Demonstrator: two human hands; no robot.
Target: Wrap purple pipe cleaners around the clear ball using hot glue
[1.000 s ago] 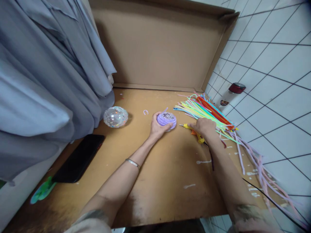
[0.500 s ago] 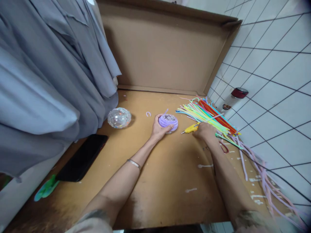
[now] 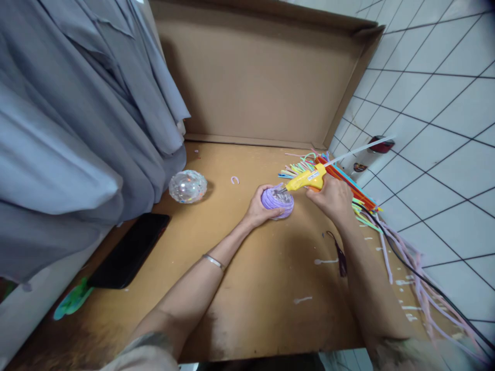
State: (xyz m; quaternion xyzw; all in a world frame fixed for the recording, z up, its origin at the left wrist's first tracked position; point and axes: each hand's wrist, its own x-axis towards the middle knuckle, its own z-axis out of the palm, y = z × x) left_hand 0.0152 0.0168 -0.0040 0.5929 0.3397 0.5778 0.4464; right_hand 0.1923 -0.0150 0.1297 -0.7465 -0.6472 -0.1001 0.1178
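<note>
My left hand (image 3: pixel 260 207) is closed round a ball wrapped in purple pipe cleaner (image 3: pixel 279 206), thumb along its front side. My right hand (image 3: pixel 333 195) grips a yellow glue gun (image 3: pixel 305 178) with a long clear glue stick (image 3: pixel 358 149) standing out of its back. The gun's metal nozzle points down-left at the top of the purple ball; whether it touches cannot be told. A small curved pink piece (image 3: pixel 234 180) lies behind and left of the ball.
A clear ball (image 3: pixel 187 186) and a black phone (image 3: pixel 129 251) lie at the left. Colourful pipe cleaners (image 3: pixel 348 186), a black cable (image 3: pixel 410 269) and a bottle (image 3: pixel 363 159) are at the right. Cardboard (image 3: pixel 255 77) stands behind; a dark tassel (image 3: pixel 341 260) lies near my right forearm.
The glue gun has been raised and brought left to the ball in my right hand. My left hand has moved slightly right with the purple ball. The dark tassel now shows more fully.
</note>
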